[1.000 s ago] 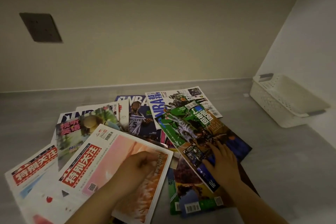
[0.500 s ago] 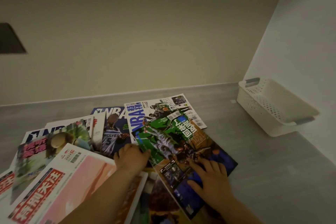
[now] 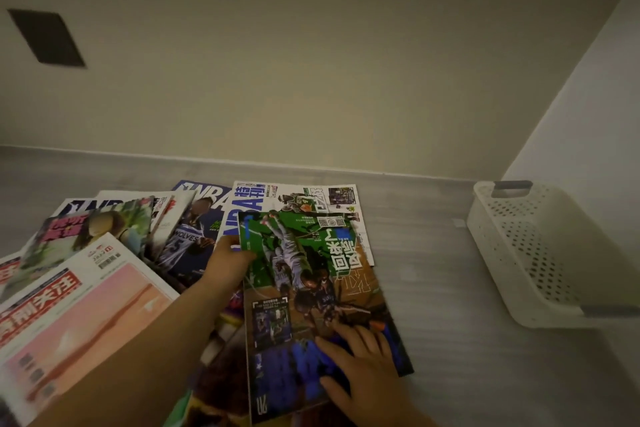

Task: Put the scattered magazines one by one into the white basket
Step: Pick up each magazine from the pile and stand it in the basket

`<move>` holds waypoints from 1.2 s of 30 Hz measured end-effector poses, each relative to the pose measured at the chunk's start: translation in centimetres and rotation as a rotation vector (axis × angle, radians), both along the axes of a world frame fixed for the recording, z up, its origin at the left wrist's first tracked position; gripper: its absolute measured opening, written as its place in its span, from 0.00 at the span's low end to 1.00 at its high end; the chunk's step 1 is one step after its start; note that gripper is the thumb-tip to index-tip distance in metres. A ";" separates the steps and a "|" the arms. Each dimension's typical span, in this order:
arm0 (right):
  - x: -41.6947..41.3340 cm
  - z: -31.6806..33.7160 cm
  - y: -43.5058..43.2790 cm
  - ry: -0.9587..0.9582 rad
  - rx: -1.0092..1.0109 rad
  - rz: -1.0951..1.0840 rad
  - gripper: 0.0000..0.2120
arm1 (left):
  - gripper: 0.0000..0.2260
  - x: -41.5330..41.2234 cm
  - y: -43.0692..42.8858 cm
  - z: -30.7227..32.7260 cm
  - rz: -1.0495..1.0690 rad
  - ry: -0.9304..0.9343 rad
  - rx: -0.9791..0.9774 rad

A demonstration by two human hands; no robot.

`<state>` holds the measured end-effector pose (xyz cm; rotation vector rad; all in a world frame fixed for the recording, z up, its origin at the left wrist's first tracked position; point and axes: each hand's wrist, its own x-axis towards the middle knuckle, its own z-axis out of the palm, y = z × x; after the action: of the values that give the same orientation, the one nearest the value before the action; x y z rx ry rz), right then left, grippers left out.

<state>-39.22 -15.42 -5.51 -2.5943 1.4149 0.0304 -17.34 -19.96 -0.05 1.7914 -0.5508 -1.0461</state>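
A green and blue basketball magazine [image 3: 311, 288] lies on top of the scattered pile, its left edge lifted. My left hand [image 3: 227, 265] grips that left edge near the top. My right hand [image 3: 360, 367] presses flat on its lower right part, fingers spread. The white basket [image 3: 540, 253], perforated with grey handles, stands empty at the right against the wall. Other magazines lie around: a white NBA one [image 3: 298, 198] behind, a dark blue NBA one [image 3: 194, 236], and a pink one [image 3: 86, 315] at the left.
The magazines rest on a grey floor [image 3: 450, 340] in a room corner. A beige wall [image 3: 311, 62] runs behind and a white wall [image 3: 588, 97] stands at the right. A dark plate [image 3: 46, 36] is set in the wall at upper left.
My left hand left the pink magazine and took the green magazine's left edge. The green magazine turned more upright and its edge lifted. My right hand stayed on it.
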 end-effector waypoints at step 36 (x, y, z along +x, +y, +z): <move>-16.5 16.2 -8.4 -1.636 0.343 -0.332 0.15 | 0.13 -5.6 -3.8 7.2 -0.680 0.521 -0.248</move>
<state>-55.77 -23.86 10.70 -1.1865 0.8872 -1.3457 -22.98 -23.73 7.17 1.0522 -0.9356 -1.7456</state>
